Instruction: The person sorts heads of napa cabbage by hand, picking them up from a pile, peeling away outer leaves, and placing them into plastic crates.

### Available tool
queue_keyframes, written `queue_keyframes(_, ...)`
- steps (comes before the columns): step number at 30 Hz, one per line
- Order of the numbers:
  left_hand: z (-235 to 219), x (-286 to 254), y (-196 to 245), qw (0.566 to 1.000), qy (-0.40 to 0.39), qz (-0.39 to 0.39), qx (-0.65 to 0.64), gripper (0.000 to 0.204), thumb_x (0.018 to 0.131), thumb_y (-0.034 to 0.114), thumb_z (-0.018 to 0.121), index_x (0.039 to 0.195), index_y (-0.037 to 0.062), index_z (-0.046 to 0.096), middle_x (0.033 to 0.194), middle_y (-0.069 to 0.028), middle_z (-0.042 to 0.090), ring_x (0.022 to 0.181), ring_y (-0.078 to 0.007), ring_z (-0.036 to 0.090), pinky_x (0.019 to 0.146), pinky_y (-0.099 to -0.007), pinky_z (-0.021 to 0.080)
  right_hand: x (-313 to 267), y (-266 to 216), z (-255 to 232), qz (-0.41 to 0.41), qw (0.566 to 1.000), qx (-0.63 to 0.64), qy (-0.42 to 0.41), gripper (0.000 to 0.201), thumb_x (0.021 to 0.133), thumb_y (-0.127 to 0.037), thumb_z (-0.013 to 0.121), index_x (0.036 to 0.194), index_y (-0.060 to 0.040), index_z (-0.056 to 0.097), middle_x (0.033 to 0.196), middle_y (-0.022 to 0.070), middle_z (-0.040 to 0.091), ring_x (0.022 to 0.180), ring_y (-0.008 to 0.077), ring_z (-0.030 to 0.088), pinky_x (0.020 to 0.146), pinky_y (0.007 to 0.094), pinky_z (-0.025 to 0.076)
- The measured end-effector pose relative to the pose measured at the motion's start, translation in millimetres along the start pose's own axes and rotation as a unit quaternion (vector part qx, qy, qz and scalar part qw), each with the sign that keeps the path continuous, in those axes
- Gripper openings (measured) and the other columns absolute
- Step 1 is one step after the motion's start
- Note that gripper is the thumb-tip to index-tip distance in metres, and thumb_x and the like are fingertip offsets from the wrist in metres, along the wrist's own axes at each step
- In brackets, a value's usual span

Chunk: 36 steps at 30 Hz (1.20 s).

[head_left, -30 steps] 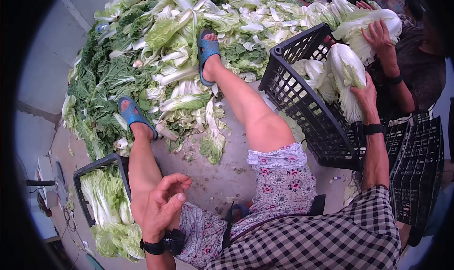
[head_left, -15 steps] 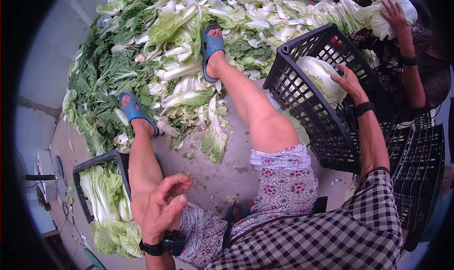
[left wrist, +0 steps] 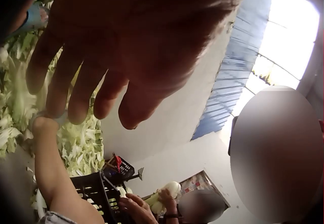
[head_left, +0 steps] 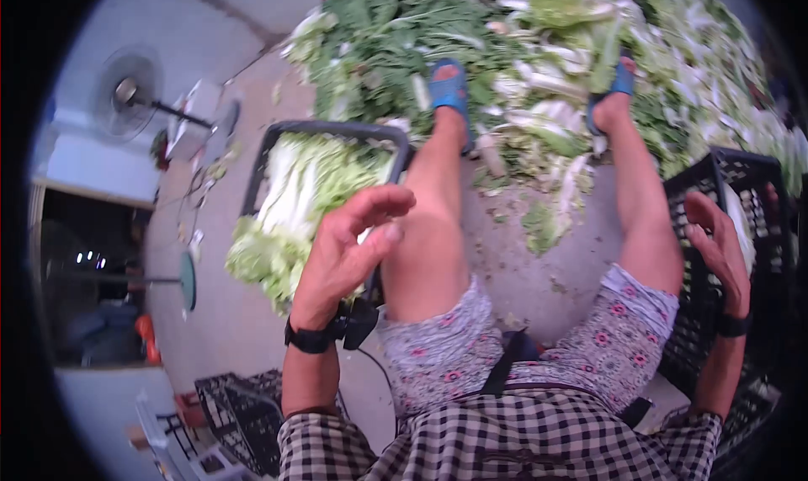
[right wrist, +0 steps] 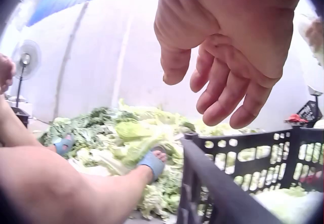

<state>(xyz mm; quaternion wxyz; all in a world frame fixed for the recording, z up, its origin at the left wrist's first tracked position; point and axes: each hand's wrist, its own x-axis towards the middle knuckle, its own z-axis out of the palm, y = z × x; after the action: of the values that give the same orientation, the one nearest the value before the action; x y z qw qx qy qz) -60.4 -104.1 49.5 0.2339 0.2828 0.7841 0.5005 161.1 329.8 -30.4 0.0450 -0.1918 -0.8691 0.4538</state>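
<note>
My left hand [head_left: 349, 249] hovers over my left thigh, its fingers loosely bent and nothing in them. Beside it stands a dark crate [head_left: 337, 127] of napa cabbages [head_left: 295, 186], pale ribs and light green leaves showing. On the other side my right hand [head_left: 720, 241] hangs by a taller black crate [head_left: 699, 304]. In the right wrist view, that hand's relaxed fingers [right wrist: 217, 115] are above the rim of this crate, touching no cabbage. A pale napa cabbage [right wrist: 293, 206] lies inside it.
Trimmed cabbage leaves [head_left: 547, 85] pile up in front, around my sandalled feet. A fan [head_left: 126, 94] and cables are at the left; more black crates [head_left: 240, 422] stand behind left. Across the right crate, another person's hand holds a cabbage [left wrist: 173, 188].
My right hand set a napa cabbage down in the right crate, let go and drew back. The head view has swung left; my left hand keeps its pose.
</note>
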Motion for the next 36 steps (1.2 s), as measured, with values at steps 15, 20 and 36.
queue_keyframes(15, -199, -157, -172, 0.796, 0.544, -0.263, 0.033, 0.085, 0.077, 0.032, 0.072, 0.139, -0.0017, 0.026, 0.133, -0.0225, 0.043, 0.118, -0.0292, 0.046, 0.097, -0.0391, 0.038, 25, 8, 46, 0.053, 0.99, 0.053, -0.117, 0.071, 0.079, -0.038, 0.066, 0.129, 0.0059, 0.042, 0.119, 0.0146, 0.053, 0.109, 0.0217, 0.05, 0.097, 0.0333, 0.038)
queue_keyframes(20, -210, -150, -261, 0.821, 0.52, -0.121, 0.201, 0.088, 0.07, 0.023, 0.078, 0.138, -0.0007, 0.027, 0.129, -0.0228, 0.045, 0.117, -0.0337, 0.047, 0.096, -0.0401, 0.039, 29, 9, 52, 0.05, 0.992, 0.033, -0.11, 0.067, 0.081, -0.035, 0.065, 0.129, 0.0056, 0.043, 0.119, 0.0151, 0.053, 0.109, 0.022, 0.051, 0.097, 0.0334, 0.038)
queue_keyframes(36, -170, 19, -233, 0.795, 0.149, -0.339, 0.48, 0.102, 0.064, 0.039, 0.077, 0.141, 0.0069, 0.019, 0.117, -0.0219, 0.056, 0.105, -0.0335, 0.057, 0.087, -0.0406, 0.046, 17, 1, 51, 0.063, 0.993, 0.006, -0.095, 0.059, 0.081, -0.032, 0.063, 0.124, 0.0056, 0.048, 0.117, 0.0155, 0.055, 0.109, 0.023, 0.051, 0.098, 0.0339, 0.037)
